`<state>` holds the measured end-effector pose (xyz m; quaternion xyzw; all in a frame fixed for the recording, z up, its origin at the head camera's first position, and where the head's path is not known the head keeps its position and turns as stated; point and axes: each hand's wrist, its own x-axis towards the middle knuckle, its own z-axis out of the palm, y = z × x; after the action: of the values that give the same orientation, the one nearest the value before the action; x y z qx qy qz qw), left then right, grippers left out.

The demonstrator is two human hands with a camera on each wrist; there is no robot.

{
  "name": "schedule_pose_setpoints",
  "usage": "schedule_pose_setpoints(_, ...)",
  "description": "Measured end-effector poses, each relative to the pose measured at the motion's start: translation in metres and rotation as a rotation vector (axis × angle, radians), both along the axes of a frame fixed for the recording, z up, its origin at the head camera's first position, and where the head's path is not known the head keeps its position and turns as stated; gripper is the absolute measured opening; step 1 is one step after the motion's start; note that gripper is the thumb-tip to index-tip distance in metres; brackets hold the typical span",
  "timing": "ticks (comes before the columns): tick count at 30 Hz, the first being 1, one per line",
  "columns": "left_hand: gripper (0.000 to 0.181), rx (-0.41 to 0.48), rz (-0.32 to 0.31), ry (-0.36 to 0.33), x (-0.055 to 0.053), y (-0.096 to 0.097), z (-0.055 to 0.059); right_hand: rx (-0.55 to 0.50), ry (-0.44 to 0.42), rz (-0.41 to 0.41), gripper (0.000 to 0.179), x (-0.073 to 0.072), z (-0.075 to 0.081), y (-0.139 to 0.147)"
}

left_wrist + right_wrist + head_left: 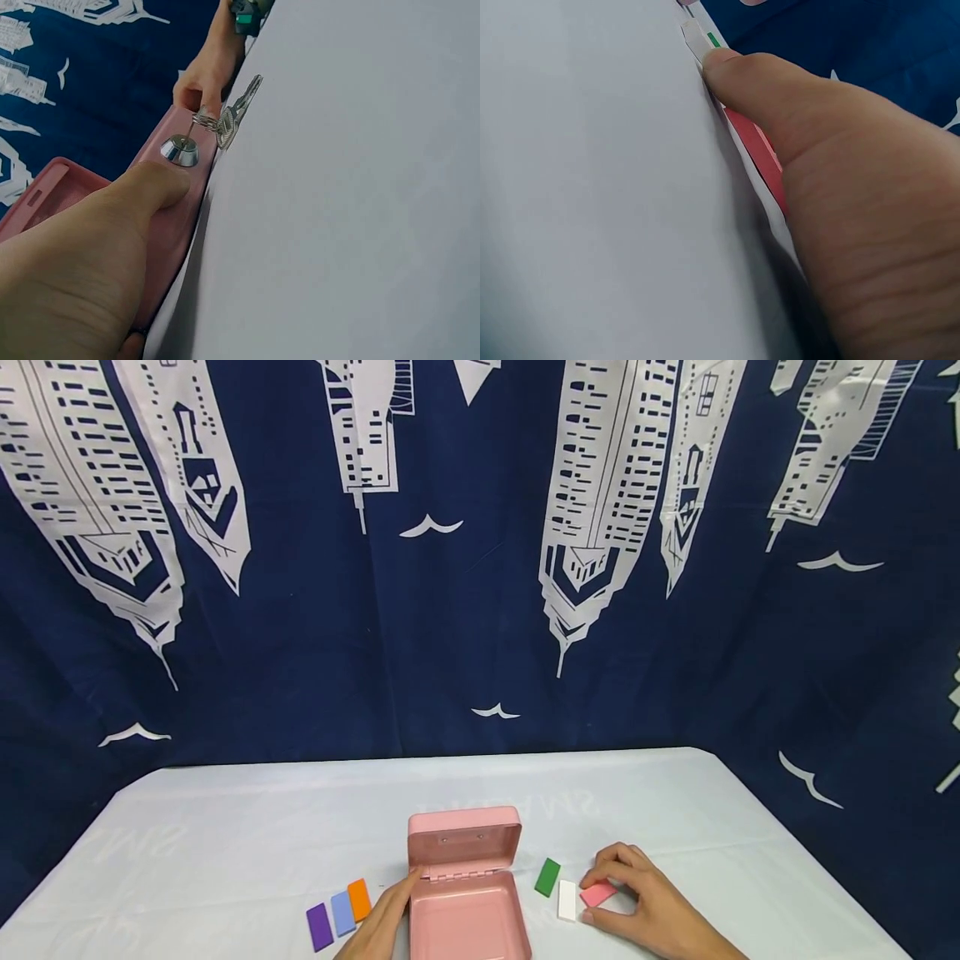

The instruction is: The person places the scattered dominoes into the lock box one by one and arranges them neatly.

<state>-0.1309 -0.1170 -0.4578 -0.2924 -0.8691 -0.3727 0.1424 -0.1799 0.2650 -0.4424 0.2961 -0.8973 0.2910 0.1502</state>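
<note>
A pink metal cash box (469, 913) stands at the front middle of the table, its hinged lid (465, 839) raised. My left hand (384, 920) grips the box's left side, fingers by the hinge. In the left wrist view its thumb lies on the front wall, beside a silver lock (180, 151) with keys (232, 116). To the right of the box, my right hand (637, 902) arches over a pink rectangular block (598, 893). The index fingertip touches or nearly touches that block, while the thumb tip is apart from it, near a white block (567, 901).
A green block (547, 877) lies between the box and the white block. Left of my left hand lie a purple block (319, 927), a light blue block (342, 913) and an orange block (359, 900). A dark blue printed curtain (450, 635) hangs behind the white-covered table (300, 810).
</note>
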Motion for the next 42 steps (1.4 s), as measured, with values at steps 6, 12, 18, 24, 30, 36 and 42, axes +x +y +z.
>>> schedule_pose_setpoints(6,0.105,-0.043,-0.026,-0.118,-0.0040,-0.0053,0.0064,0.074,0.000,-0.120,0.030,-0.0003,0.0008,-0.0005)
schedule_pose_setpoints(12,0.107,-0.040,-0.061,-0.173,-0.0042,-0.0077,0.0081,0.103,-0.014,-0.210,0.038,0.0000,0.0009,-0.0021)
schedule_pose_setpoints(18,0.105,-0.021,-0.080,-0.119,-0.0042,-0.0082,0.0072,0.088,0.046,-0.178,0.033,-0.0001,0.0013,-0.0025)
schedule_pose_setpoints(24,0.104,-0.022,-0.067,-0.059,-0.0044,-0.0072,0.0049,0.096,0.074,-0.176,0.034,-0.0012,0.0014,-0.0030)
schedule_pose_setpoints(30,0.102,-0.032,-0.052,-0.022,-0.0035,-0.0066,0.0040,0.086,0.043,-0.197,0.041,-0.0013,0.0012,-0.0035)
schedule_pose_setpoints(36,0.105,-0.038,-0.029,-0.057,-0.0014,-0.0055,0.0059,0.085,-0.007,-0.238,0.042,-0.0019,0.0016,-0.0037)
schedule_pose_setpoints(42,0.106,-0.044,-0.041,-0.019,-0.0021,-0.0063,0.0018,0.081,0.015,-0.209,0.037,-0.0023,0.0008,-0.0032)
